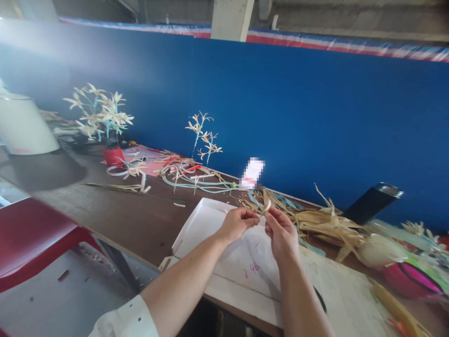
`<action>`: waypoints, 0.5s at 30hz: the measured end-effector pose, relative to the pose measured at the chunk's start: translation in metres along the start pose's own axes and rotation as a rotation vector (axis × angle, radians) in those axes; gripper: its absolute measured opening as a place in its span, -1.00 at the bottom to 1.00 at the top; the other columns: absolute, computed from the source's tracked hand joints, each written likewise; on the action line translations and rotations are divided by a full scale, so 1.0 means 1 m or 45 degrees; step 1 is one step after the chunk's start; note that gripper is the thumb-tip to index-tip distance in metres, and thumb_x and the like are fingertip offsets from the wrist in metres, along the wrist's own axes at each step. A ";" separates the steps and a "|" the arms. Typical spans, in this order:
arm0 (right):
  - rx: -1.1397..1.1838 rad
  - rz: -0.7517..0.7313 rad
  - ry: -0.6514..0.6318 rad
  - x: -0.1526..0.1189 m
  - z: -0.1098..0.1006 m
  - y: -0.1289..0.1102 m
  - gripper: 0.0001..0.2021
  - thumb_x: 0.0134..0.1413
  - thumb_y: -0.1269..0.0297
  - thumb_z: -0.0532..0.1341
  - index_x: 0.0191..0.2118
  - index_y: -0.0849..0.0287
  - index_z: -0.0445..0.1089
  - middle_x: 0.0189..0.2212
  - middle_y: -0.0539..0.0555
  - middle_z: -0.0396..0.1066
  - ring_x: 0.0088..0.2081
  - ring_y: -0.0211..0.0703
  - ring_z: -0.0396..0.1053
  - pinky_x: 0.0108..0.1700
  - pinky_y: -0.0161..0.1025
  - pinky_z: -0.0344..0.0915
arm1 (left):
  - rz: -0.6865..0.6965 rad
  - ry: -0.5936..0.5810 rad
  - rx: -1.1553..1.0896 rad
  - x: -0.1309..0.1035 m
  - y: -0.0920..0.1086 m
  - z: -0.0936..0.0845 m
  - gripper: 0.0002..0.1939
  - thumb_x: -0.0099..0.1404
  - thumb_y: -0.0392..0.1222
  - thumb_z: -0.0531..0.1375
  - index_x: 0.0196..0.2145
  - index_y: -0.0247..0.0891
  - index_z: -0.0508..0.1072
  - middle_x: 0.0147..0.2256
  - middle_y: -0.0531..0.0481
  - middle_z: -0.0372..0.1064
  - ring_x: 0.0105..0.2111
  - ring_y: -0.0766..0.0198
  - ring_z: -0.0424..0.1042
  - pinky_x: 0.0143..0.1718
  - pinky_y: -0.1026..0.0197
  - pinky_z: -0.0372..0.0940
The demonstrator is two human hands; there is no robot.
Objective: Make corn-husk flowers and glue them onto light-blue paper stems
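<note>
My left hand (237, 223) and my right hand (281, 232) meet above a white cardboard sheet (210, 224). Both pinch a small dried husk strip (266, 202) that sticks up between the fingertips. The left fingers close on its lower end while the right thumb and fingers hold it just beside them. A heap of dried corn husks (326, 222) lies right behind my right hand.
A blue partition wall (315, 117) runs behind the brown table (115, 210). Finished husk flowers stand in a red pot (112, 155) and further along (205, 135). Teal strips (196, 180), a black flask (372, 202), a pink container (410, 278) and a red chair (31, 238) surround the spot.
</note>
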State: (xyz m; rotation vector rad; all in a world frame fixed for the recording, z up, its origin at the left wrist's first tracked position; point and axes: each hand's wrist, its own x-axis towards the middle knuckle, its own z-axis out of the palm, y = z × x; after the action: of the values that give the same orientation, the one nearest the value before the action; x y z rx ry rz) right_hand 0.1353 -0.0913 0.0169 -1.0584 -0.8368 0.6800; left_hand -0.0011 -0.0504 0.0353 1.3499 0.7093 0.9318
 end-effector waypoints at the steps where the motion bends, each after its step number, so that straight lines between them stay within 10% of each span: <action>1: 0.003 -0.002 0.003 0.000 0.000 0.000 -0.64 -0.17 0.15 0.37 -0.19 0.17 0.46 -0.55 -0.03 0.29 -0.64 -0.41 0.04 -0.62 -0.37 -0.05 | -0.003 0.000 0.006 0.000 0.000 0.000 -0.75 -0.04 -0.09 0.32 -0.46 -0.33 0.47 -0.55 0.03 0.36 -0.53 0.38 0.26 -0.42 0.28 0.16; 15: 0.001 -0.001 -0.012 -0.001 -0.001 -0.001 -0.67 -0.15 0.17 0.36 -0.21 0.19 0.47 -0.59 -0.03 0.28 -0.63 -0.40 0.02 -0.61 -0.36 -0.08 | -0.014 0.021 0.063 0.002 -0.004 0.000 -0.80 -0.02 -0.13 0.30 -0.46 -0.32 0.48 -0.57 0.06 0.34 -0.56 0.40 0.23 -0.45 0.29 0.13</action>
State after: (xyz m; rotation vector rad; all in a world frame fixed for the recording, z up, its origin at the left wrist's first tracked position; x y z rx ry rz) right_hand 0.1360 -0.0930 0.0171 -1.0548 -0.8449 0.6848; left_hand -0.0001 -0.0486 0.0312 1.3820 0.7561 0.9233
